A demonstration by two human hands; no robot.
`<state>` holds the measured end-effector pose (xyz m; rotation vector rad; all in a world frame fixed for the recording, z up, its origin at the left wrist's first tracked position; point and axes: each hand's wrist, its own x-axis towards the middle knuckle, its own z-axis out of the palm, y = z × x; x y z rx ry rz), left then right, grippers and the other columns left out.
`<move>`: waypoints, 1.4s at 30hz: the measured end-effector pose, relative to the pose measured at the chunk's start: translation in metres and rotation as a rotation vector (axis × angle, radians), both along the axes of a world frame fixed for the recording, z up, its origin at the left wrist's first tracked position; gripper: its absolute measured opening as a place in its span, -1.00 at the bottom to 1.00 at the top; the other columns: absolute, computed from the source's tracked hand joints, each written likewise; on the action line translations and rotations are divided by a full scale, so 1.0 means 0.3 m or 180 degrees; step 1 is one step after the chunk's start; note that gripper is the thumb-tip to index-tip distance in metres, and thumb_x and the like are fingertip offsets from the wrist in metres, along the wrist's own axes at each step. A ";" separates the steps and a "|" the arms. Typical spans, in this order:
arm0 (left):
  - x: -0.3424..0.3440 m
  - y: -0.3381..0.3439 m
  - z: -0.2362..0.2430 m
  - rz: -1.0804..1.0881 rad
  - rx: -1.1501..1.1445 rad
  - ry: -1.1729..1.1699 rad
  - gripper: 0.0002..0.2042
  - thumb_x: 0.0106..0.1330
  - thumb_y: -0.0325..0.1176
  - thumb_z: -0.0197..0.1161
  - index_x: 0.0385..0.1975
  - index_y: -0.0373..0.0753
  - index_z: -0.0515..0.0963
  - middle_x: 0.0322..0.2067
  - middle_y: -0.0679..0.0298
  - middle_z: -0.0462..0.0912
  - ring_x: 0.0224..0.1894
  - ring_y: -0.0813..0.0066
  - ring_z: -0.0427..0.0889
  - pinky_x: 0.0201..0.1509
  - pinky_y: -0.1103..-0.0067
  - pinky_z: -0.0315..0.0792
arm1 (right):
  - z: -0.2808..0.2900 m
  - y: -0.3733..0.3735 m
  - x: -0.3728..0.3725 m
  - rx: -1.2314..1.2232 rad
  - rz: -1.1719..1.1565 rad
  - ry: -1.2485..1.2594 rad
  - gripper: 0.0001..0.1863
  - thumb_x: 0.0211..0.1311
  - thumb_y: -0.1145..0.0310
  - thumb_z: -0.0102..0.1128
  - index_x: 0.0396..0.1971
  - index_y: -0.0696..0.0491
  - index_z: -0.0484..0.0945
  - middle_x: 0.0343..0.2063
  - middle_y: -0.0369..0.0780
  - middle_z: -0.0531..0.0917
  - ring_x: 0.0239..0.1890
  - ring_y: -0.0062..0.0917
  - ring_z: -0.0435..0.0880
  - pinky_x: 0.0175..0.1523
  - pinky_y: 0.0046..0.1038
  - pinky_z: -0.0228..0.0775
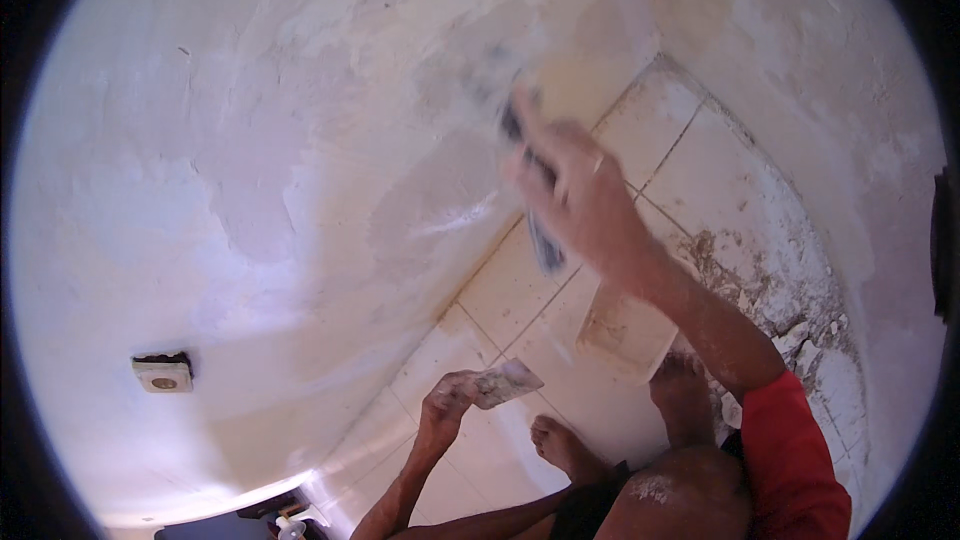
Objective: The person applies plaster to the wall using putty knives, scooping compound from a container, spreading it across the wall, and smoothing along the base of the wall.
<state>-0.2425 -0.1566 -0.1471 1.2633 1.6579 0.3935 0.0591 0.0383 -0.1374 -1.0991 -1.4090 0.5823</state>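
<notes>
My right hand (588,185) is raised in front of the patchy, plastered wall (400,180), its fingers around a dark-handled trowel (546,245). Motion blurs both hand and tool, so I cannot tell whether the blade touches the wall. Lower down, over the tiles, my left hand (448,400) grips a flat scraper plate (508,383) by one end. Greyish-white filler is smeared across that plate. Grey, damp-looking patches (430,190) mark the wall near the trowel.
A pale rectangular tray (625,335) lies on the tiled floor (500,315), beside my bare foot (685,385). White powder and broken plaster (790,335) line the right wall's base. A socket (163,373) hangs on the left wall; dark objects (235,525) stand at lower left.
</notes>
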 end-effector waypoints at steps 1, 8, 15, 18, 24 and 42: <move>-0.001 -0.004 -0.003 -0.0034 0.0105 -0.0054 -0.76 0.44 -0.40 0.13 -0.01 -0.38 0.53 -0.08 0.23 0.59 -0.04 0.51 0.53 0.06 0.56 0.44 | -0.001 0.034 0.012 -0.0005 0.0009 -0.0003 -0.38 0.31 0.38 0.16 0.34 0.17 0.25 -0.35 -0.08 0.51 -0.30 -0.33 0.55 -0.12 -0.34 0.43; 0.025 0.075 0.081 -0.0315 0.0187 -0.0199 -0.81 0.48 -0.53 -0.01 -0.07 -0.25 0.56 -0.10 0.29 0.53 -0.06 0.49 0.50 0.08 0.58 0.39 | -0.020 -0.127 0.078 -0.0735 0.0675 -0.0686 -0.43 0.29 0.34 0.18 0.28 0.15 0.33 -0.35 -0.02 0.52 -0.29 -0.24 0.53 -0.08 -0.33 0.42; 0.069 0.232 0.010 -0.0473 -0.0042 -0.0636 -0.76 0.46 -0.36 0.01 -0.03 -0.33 0.49 -0.14 0.26 0.49 -0.09 0.51 0.50 0.02 0.57 0.40 | 0.068 -0.357 0.344 -0.2721 0.0727 0.0354 -0.60 0.44 0.19 0.02 0.11 0.12 0.49 -0.39 -0.31 0.59 -0.49 -0.75 0.48 -0.38 -0.68 0.37; 0.137 0.262 -0.108 -0.0397 -0.0277 -0.0622 -0.73 0.45 -0.27 0.03 -0.03 -0.32 0.49 -0.25 0.29 0.54 -0.17 0.56 0.50 -0.07 0.58 0.41 | 0.075 -0.389 0.395 -0.2995 0.0556 -0.0129 -0.62 0.44 0.25 -0.03 0.09 0.18 0.47 -0.38 -0.30 0.59 -0.55 -0.76 0.50 -0.43 -0.69 0.34; 0.270 0.295 -0.310 -0.0924 -0.0388 -0.0498 -0.69 0.37 -0.20 0.16 -0.08 -0.32 0.54 -0.39 0.26 0.60 -0.31 0.49 0.53 -0.12 0.53 0.44 | 0.079 -0.424 0.414 -0.3538 0.1273 -0.1345 -0.63 0.34 0.33 0.00 0.04 0.24 0.45 -0.46 -0.08 0.59 -0.50 -0.45 0.61 -0.27 -0.34 0.47; 0.280 0.289 -0.380 -0.1326 -0.0569 -0.0672 -0.77 0.26 -0.32 0.29 -0.20 -0.34 0.56 -0.36 0.24 0.65 -0.31 0.54 0.55 -0.15 0.55 0.46 | -0.114 -0.300 0.233 -0.0837 0.2446 -0.4700 -0.92 -0.06 0.43 0.26 -0.57 0.12 0.66 -0.53 -0.09 0.69 -0.39 -0.23 0.72 -0.24 -0.22 0.53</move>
